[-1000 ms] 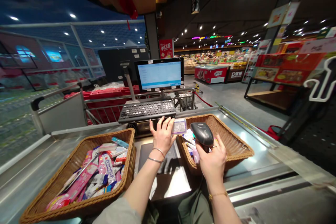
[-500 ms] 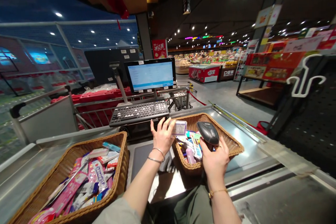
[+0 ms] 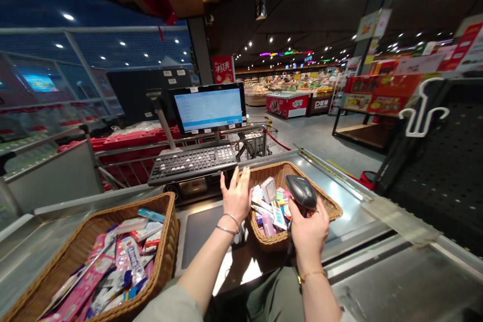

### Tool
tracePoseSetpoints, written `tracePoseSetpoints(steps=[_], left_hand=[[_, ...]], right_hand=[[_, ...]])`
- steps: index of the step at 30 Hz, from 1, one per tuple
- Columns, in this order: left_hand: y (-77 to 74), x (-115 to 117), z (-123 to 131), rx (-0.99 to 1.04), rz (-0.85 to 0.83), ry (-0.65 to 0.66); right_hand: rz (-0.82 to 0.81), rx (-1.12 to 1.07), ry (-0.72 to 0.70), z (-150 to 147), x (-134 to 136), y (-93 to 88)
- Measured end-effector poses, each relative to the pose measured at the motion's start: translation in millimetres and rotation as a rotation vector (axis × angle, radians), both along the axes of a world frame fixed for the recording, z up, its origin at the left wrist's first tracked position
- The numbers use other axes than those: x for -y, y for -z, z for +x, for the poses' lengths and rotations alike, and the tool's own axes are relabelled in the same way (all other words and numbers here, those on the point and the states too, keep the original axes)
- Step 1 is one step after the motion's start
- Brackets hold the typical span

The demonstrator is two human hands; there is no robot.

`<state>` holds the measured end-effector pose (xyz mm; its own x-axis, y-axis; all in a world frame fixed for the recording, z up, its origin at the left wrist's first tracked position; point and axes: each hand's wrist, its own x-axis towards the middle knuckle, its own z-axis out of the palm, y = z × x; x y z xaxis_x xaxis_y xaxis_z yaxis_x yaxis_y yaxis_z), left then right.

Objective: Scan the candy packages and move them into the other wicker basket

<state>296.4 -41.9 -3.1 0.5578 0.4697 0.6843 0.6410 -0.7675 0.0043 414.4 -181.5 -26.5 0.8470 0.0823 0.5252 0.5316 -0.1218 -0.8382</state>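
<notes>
On a metal checkout counter [image 3: 407,276], taking the middle of the view as the clock's hub, the left hand [image 3: 237,198] is at six o'clock, its fingers loosely apart beside the rim of a wicker basket [image 3: 264,242]. That basket sits between four and five; in it a small box [image 3: 268,189], probably clear plastic though too small to be certain, leans on mixed packets. The right hand [image 3: 309,229], also between four and five, has its fingers clamped round the handle of a black barcode scanner [image 3: 302,191], held over the basket. Another wicker basket [image 3: 171,241] of packets lies at eight, a keyboard [image 3: 194,162] between eight and nine, a lit monitor [image 3: 209,109] at ten. In the dim shop beyond, a red chest freezer [image 3: 287,104] stands at two on grey floor [image 3: 320,143], and a white hook [image 3: 423,110] hangs at three.
</notes>
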Motion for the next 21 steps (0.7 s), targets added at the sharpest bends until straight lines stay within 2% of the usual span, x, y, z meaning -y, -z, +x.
tracePoseSetpoints(steps=[3, 7, 21], left_hand=[[-3.3, -1, -10, 0.013, -0.013, -0.042], [-6.4, -4, -27, 0.026, -0.025, -0.101], [-12.5, -5, -86, 0.024, -0.074, -0.239]], right_hand=[[0.005, -0.032, 0.046, -3, -2, -0.9], [0.013, -0.03, 0.032, -11, -4, -4.5], [0.014, 0.033, -0.142, -67, -26, -16.1]])
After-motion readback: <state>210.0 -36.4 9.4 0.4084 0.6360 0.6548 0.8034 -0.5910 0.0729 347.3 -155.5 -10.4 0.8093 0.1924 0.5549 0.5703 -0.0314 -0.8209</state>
